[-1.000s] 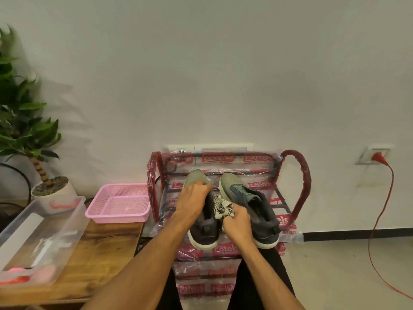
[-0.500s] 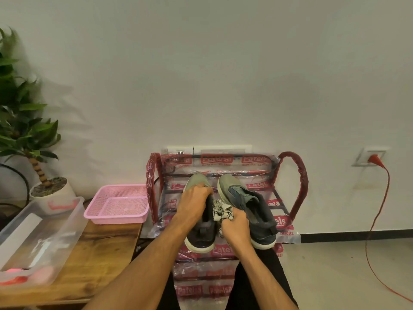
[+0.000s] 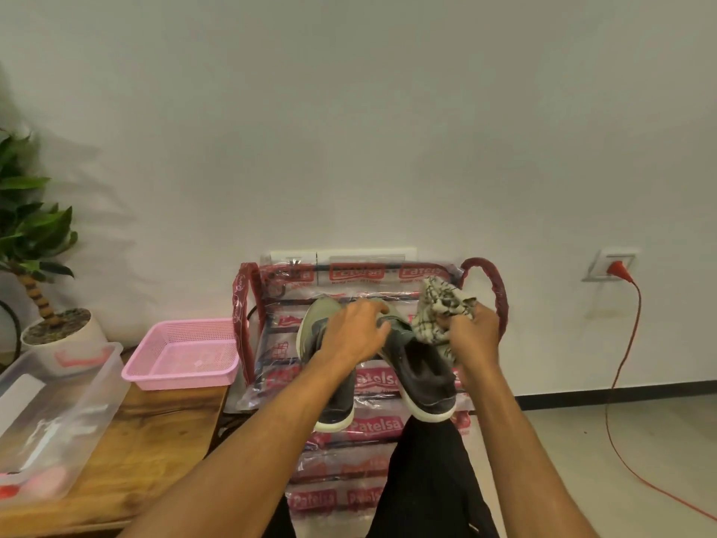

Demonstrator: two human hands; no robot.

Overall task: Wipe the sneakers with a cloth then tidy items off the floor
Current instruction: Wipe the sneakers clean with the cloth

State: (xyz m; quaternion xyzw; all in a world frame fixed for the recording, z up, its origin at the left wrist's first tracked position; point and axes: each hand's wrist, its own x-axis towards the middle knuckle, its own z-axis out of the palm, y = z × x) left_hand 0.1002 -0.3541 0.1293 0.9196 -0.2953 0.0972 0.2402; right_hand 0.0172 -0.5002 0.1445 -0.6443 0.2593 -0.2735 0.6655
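Note:
Two grey-green sneakers with white soles sit side by side on the top shelf of a plastic-wrapped red shoe rack [image 3: 485, 282], heels toward me. My left hand [image 3: 355, 333] lies across the left sneaker [image 3: 310, 337], and its curled fingers grip the front of the right sneaker [image 3: 425, 380]. My right hand [image 3: 474, 337] holds a bunched checked cloth [image 3: 436, 310] against the outer right side of the right sneaker, near its toe.
A wooden table [image 3: 155, 440] on the left carries a pink basket [image 3: 182, 355] and a clear plastic box [image 3: 58, 401]. A potted plant [image 3: 58, 332] stands behind them. A red cable [image 3: 620, 343] runs from a wall socket down across the floor at the right.
My right hand has carried the cloth from between the two sneakers up and over to the right sneaker's outer side. My left hand has shifted right, from the left sneaker onto the right one.

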